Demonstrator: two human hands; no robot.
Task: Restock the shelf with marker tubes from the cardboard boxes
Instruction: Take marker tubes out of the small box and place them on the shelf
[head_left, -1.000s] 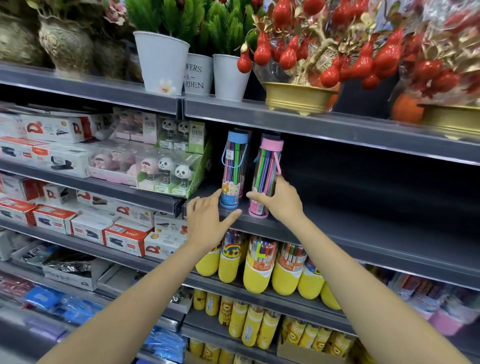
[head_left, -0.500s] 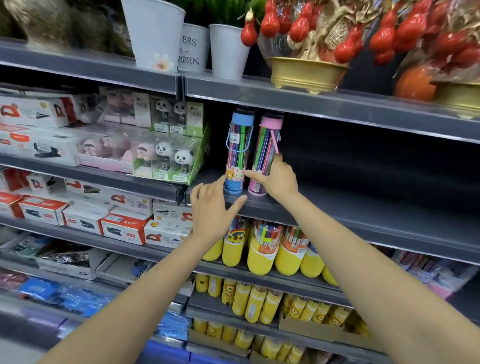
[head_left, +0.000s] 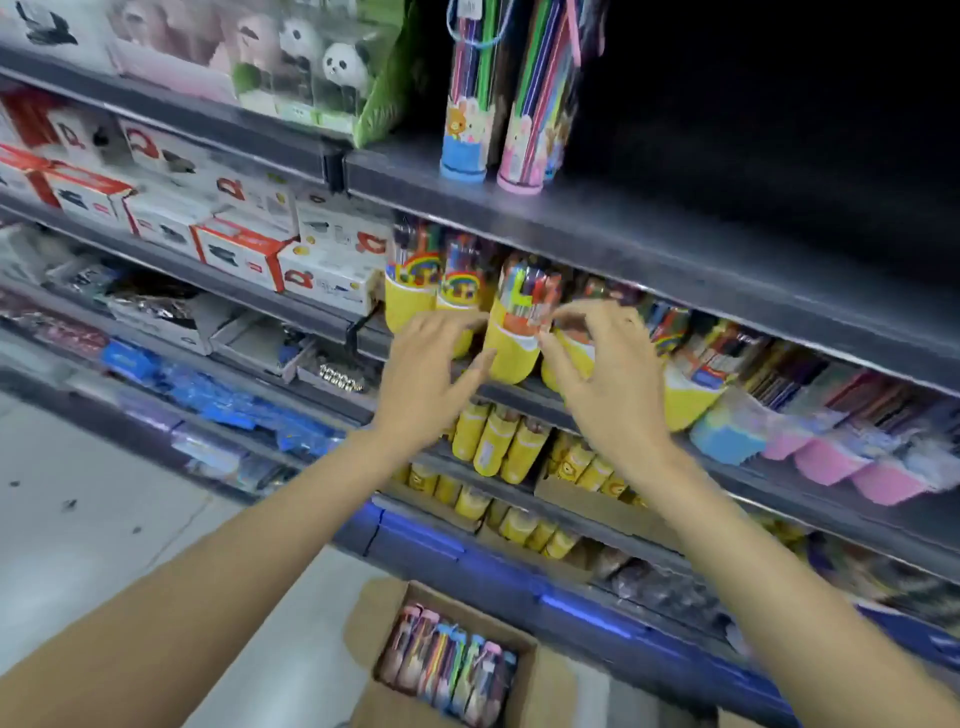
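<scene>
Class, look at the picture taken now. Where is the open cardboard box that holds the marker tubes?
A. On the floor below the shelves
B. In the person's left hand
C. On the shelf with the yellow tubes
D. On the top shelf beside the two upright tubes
A: the cardboard box stands open on the floor at the foot of the shelves, with marker tubes lying inside it, while both hands are empty.
</scene>
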